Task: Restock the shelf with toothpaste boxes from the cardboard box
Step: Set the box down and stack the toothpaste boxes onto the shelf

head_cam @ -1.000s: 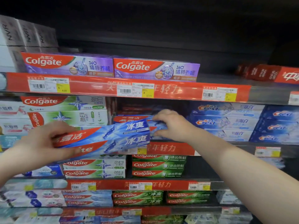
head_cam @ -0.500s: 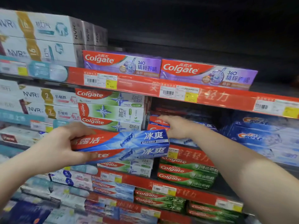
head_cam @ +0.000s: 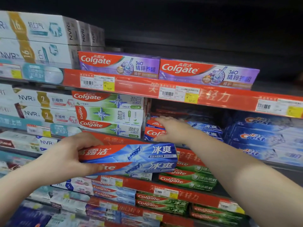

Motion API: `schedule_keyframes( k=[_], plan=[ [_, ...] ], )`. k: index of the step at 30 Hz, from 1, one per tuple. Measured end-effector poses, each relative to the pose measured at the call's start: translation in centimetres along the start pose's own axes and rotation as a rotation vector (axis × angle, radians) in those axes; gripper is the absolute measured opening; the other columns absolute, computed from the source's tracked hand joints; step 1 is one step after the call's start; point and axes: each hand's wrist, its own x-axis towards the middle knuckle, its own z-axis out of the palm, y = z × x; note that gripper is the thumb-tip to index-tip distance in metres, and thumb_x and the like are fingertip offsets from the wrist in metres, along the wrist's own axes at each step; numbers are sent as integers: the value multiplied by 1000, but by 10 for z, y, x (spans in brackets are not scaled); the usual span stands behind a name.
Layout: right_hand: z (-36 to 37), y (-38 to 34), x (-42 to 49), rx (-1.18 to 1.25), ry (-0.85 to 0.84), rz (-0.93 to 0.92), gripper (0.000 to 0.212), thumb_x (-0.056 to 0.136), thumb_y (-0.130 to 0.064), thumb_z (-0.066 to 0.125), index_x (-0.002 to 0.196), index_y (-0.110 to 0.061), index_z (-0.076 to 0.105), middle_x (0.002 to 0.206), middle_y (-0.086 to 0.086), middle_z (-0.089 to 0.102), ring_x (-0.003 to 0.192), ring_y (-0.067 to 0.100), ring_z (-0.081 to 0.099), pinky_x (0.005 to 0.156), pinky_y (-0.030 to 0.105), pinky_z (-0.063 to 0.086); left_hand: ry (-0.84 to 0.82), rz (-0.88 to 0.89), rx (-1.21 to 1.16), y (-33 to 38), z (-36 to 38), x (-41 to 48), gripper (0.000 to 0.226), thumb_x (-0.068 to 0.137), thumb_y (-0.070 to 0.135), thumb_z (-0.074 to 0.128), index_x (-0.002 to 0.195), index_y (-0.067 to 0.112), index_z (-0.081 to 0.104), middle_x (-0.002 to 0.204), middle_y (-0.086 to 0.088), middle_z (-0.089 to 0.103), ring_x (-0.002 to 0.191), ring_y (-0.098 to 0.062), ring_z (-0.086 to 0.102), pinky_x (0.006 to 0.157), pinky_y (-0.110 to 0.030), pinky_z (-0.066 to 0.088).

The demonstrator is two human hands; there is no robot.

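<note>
My left hand [head_cam: 68,159] grips the left end of two stacked blue-and-red Colgate toothpaste boxes [head_cam: 139,155], held level in front of the middle shelf. My right hand [head_cam: 172,130] reaches into the middle shelf with its fingers stretched out. It lies flat against matching blue Colgate boxes on the shelf [head_cam: 152,134], and more of them show behind my wrist [head_cam: 208,128]. The space above those shelved boxes is dark and low. The cardboard box is out of view.
Green-white Colgate boxes [head_cam: 111,115] stand left of the gap and blue Crest boxes [head_cam: 259,136] right of it. Purple Colgate 360 boxes [head_cam: 164,69] sit on the top shelf above a red price rail [head_cam: 139,87]. White NVR boxes [head_cam: 37,40] fill the left, green Colgate boxes [head_cam: 188,179] the shelf below.
The view has swung left and tilted. My right hand has gone from curled over the shelved blue boxes to fingers stretched along them. My left hand still holds its two boxes.
</note>
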Motion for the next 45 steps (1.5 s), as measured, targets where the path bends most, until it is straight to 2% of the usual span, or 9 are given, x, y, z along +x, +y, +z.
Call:
schedule_keyframes(
  k=[3,5,8,15,19,25,34,40,45],
  plan=[
    [-9,4,2,95,-84,11,89,75,-66,53,145,-28,16,156,-2,18,142,20,20,115,50,16,10,13,-7,3,2,2,55,41,57,69,95,54,56,106,29,56,87,6,60,68,-7,44],
    [-18,13,3,247,-61,47,78,80,-69,39,144,-29,23,154,-2,24,141,19,24,115,37,17,13,13,-11,4,3,3,54,41,57,69,94,55,56,106,29,57,85,6,61,66,-7,44],
    [-28,29,9,347,-33,122,51,94,-47,33,139,-25,36,148,-1,38,133,19,37,99,20,25,38,16,-11,4,6,0,52,39,57,69,90,58,57,104,32,57,83,8,61,64,-9,45],
    [-22,33,28,298,-191,59,48,96,-43,34,142,-29,31,150,-1,33,134,20,35,106,24,24,64,48,59,3,18,-12,50,42,56,70,90,60,56,99,27,60,81,9,61,65,-10,45],
    [-21,38,28,299,-209,50,48,96,-45,29,140,-28,34,146,0,38,133,21,38,106,24,25,44,40,58,-3,28,-18,52,48,80,62,94,58,56,100,24,62,80,9,62,67,-15,48],
    [-19,38,29,256,-191,54,48,97,-45,25,140,-26,37,148,0,38,133,20,39,109,28,24,-20,8,70,-10,40,-18,55,42,55,77,94,53,60,97,25,62,79,6,64,64,-9,48],
    [-26,30,26,249,-214,124,50,97,-44,22,134,-22,46,140,4,49,124,23,48,103,28,31,-1,25,42,-2,24,-22,50,42,52,75,91,49,63,94,20,65,73,2,67,60,-13,50],
    [-29,20,25,153,-269,129,51,98,-42,18,141,-19,35,148,4,38,134,22,37,111,32,24,-18,-6,53,-5,20,-24,53,41,58,75,92,53,61,97,22,64,78,4,66,63,-6,47],
    [-29,32,28,166,-293,231,53,96,-47,24,126,-14,54,130,7,57,114,24,56,105,35,38,-17,2,57,-6,19,-27,52,42,61,75,91,52,62,94,21,64,76,2,66,61,-12,49]
  ],
)
